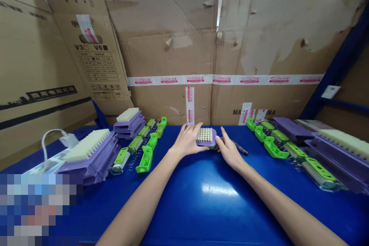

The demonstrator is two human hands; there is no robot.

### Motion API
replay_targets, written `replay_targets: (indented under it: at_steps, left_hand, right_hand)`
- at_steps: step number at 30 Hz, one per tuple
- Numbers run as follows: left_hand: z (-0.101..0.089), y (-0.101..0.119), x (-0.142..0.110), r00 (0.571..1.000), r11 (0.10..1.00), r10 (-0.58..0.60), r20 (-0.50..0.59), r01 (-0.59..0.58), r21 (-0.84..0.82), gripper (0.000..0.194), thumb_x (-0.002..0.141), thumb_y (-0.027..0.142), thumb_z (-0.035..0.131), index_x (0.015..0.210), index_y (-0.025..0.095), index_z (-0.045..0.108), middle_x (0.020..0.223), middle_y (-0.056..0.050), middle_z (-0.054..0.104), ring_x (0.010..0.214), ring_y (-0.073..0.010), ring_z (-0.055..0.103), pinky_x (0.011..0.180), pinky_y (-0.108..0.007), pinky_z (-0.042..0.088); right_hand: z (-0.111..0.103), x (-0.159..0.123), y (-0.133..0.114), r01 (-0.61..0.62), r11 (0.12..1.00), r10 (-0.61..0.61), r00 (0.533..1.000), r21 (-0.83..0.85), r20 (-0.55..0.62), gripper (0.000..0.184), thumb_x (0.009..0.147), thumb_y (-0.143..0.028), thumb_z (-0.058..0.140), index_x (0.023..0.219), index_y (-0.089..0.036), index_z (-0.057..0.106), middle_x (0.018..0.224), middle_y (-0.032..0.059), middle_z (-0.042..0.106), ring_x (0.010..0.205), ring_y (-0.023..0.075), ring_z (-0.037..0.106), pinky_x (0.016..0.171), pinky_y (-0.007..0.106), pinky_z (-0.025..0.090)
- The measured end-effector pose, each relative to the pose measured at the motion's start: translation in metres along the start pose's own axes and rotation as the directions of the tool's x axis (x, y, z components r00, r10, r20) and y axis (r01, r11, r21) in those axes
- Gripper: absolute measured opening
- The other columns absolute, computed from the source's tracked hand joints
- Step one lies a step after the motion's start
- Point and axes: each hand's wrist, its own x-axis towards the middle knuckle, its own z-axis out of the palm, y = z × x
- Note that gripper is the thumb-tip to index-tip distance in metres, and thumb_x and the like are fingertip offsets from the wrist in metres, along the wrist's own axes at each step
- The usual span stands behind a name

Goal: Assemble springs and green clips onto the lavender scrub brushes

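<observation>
A purple brush point(213, 137) with rows of pale bristle tufts facing up is at the far middle of the blue table. My left hand point(186, 141) is closed around its left end, fingers on the far side and thumb along the near edge. At its right end is my right hand point(228, 148), with the thumb against the edge and the index finger stretched out apart from it. A little green shows under the brush's right end. Just right of my right hand lies a dark pen-like tool point(240, 148), partly hidden by the fingers.
Stacked purple brush parts stand at left point(86, 157) and right point(331, 153). Bright green brackets point(145, 159), green-topped clear pieces point(135, 144) and springs point(292, 161) line both sides. A white cable point(43, 144) lies at left. Cardboard sheets point(173, 54) wall the back.
</observation>
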Motion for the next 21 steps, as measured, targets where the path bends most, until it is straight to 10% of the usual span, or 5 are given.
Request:
replay_targets:
  at_steps: [5, 11, 17, 21]
  left_hand:
    - [0.001, -0.002, -0.005, 0.960, 0.952, -0.276, 0.038, 0.268, 0.148, 0.077, 0.066, 0.054, 0.068, 0.127, 0.017, 0.039, 0.116, -0.016, 0.056, 0.105, -0.0335, 0.056, 0.083, -0.044, 0.046]
    - [-0.008, 0.023, 0.000, 0.864, 0.824, -0.493, -0.098, 0.500, 0.265, 0.068, 0.075, 0.066, 0.048, 0.118, 0.012, 0.049, 0.112, -0.021, 0.052, 0.083, -0.0331, 0.063, 0.069, -0.042, 0.047]
    - [-0.018, 0.035, -0.003, 0.989, 0.981, -0.138, 0.050, 0.130, 0.144, 0.053, 0.087, 0.059, 0.033, 0.106, 0.017, 0.059, 0.108, -0.013, 0.058, 0.100, -0.0280, 0.057, 0.080, -0.040, 0.046]
    - [-0.011, 0.029, -0.006, 0.990, 0.998, 0.057, 0.128, -0.058, 0.006, 0.044, 0.089, 0.050, 0.038, 0.111, 0.019, 0.060, 0.125, -0.010, 0.056, 0.117, -0.0238, 0.048, 0.098, -0.040, 0.037]
  right_hand:
    - [-0.023, 0.004, 0.000, 0.235, 0.849, -0.293, 0.955, -0.473, -0.052, 0.047, 0.088, -0.037, 0.039, 0.129, -0.016, 0.050, 0.098, 0.0114, 0.064, 0.088, 0.0240, 0.060, 0.083, 0.039, 0.046]
    - [-0.058, 0.007, -0.006, -0.018, 0.510, -0.226, 0.962, -0.860, -0.154, 0.039, 0.087, -0.030, 0.039, 0.112, -0.010, 0.061, 0.097, 0.0212, 0.063, 0.089, 0.0324, 0.058, 0.074, 0.042, 0.044]
    - [-0.073, 0.007, -0.011, -0.132, 0.456, -0.156, 0.962, -0.880, -0.225, 0.035, 0.087, -0.032, 0.041, 0.105, -0.012, 0.063, 0.095, 0.0200, 0.064, 0.089, 0.0312, 0.059, 0.070, 0.038, 0.043]
    - [-0.084, -0.004, -0.020, -0.124, 0.459, -0.178, 0.957, -0.879, -0.228, 0.037, 0.088, -0.034, 0.039, 0.111, -0.015, 0.061, 0.096, 0.0143, 0.066, 0.087, 0.0268, 0.061, 0.070, 0.034, 0.044]
